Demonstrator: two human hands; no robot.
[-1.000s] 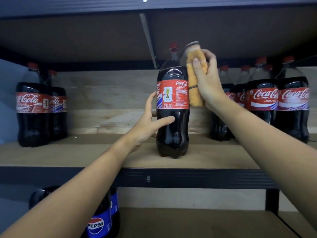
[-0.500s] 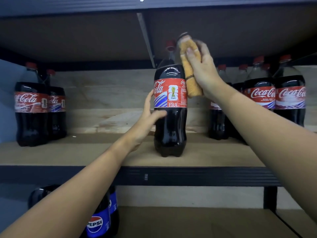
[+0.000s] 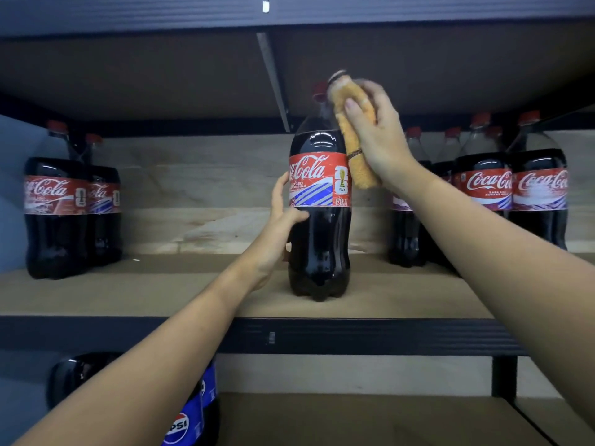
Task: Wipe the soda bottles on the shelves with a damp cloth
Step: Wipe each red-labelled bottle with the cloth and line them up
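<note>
A tan board shelf point(image 3: 180, 294) with a dark metal front rail spans the view, another shelf's underside close above it and a pale wall behind. The Coca-Cola bottle point(image 3: 318, 239) stands upright at the centre, near the shelf's front edge. The left hand point(image 3: 283, 220), at 9 o'clock of the bottle, curls round its side just below the label. The right hand point(image 3: 376, 133), at 1 o'clock, grips an orange cloth point(image 3: 355, 149) pressed against the bottle's shoulder and neck; the cloth's top is motion-blurred and hides most of the red cap. More cola bottles point(image 3: 512, 194) stand at 3 o'clock, two others point(image 3: 70, 214) at 9 o'clock. Pepsi bottles point(image 3: 190, 423) at 7 o'clock are partly covered by the left forearm.
</note>
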